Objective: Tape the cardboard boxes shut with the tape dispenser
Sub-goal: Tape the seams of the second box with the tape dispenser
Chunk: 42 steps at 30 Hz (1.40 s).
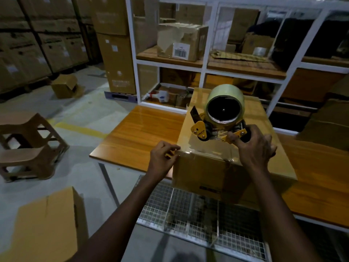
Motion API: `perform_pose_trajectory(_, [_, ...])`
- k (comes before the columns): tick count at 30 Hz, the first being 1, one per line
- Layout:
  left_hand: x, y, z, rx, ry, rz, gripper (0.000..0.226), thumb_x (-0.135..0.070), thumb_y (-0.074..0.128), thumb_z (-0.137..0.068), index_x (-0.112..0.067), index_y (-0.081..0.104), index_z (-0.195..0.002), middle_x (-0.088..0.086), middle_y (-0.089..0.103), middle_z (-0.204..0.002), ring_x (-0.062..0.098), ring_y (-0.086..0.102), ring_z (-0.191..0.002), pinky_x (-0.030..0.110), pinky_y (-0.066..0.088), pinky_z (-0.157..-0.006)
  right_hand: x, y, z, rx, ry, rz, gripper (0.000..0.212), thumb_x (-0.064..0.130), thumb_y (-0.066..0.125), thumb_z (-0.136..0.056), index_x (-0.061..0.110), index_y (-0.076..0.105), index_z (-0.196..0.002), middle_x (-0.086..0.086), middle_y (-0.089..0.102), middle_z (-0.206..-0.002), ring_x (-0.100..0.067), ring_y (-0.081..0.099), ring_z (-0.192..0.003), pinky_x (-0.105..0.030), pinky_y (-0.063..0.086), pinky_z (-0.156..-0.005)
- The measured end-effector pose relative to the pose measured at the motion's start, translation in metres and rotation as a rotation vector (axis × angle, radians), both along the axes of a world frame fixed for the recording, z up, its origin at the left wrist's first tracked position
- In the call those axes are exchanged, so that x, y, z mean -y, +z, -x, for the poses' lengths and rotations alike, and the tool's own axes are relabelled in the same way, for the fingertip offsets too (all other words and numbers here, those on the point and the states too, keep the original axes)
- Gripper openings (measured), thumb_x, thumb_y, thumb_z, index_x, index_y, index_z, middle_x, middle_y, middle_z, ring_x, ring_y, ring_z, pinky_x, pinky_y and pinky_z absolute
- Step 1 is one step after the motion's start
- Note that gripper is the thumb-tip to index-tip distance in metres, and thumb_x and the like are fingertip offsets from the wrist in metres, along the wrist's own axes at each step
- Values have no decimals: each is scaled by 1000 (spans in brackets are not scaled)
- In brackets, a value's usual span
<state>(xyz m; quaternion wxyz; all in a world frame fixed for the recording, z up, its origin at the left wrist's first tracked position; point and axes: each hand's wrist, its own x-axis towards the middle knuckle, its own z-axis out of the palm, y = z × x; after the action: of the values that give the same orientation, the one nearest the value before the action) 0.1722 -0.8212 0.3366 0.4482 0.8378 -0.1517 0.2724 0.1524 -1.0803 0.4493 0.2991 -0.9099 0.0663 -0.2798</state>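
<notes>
A closed brown cardboard box point(207, 174) sits on a wooden worktable point(136, 133), one corner toward the camera, with glossy clear tape point(200, 147) over its top and near edge. On its lid stands a yellow-and-black tape dispenser point(203, 130), its blade end to the left, carrying a full pale roll point(224, 99) with the core facing the viewer. The right hand point(255, 148) grips the dispenser's handle. The left hand point(162, 157), curled round a small yellow object point(168, 154), touches the box's near left corner.

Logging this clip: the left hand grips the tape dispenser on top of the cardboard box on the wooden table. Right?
No: the head view shows the right hand gripping the tape dispenser on top of the cardboard box on the wooden table; the left hand holds a small yellow item.
</notes>
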Motion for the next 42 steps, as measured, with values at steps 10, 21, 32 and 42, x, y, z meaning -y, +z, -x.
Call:
perform_pose_trajectory(10, [-17,12,-24,467,-235,-583,12,-14,63,-87,-4,67,-82,17,64,-93,25,61,-84,34,54,-60,1,-2,9,-1,-97,-22,59,67,49,-75,19,56,-108,-9,61,-110,-32,42,-111,-41,24,-89])
perform_pose_trajectory(21, [-22,43,-42,544,-445,-992,34,-40,55,-84,-15,64,-105,15,57,-117,27,53,-106,40,50,-80,19,-1,22,-14,-205,-11,64,69,47,-73,18,56,-110,-11,61,-111,-32,44,-112,-43,27,-91])
perform_pose_trajectory(32, [41,30,-70,535,-441,-1373,82,-55,37,-97,-28,-13,-155,20,24,-155,39,47,-115,44,49,-76,67,-1,35,7,-330,-87,58,71,49,-75,23,56,-107,-8,62,-105,-31,43,-113,-46,26,-90])
perform_pose_trajectory(42, [92,42,-56,721,-579,-1402,77,-63,34,-94,-34,2,-158,19,0,-164,47,17,-146,65,20,-114,103,0,62,43,-430,-133,67,82,40,-68,25,56,-98,0,60,-96,-29,44,-112,-49,27,-93])
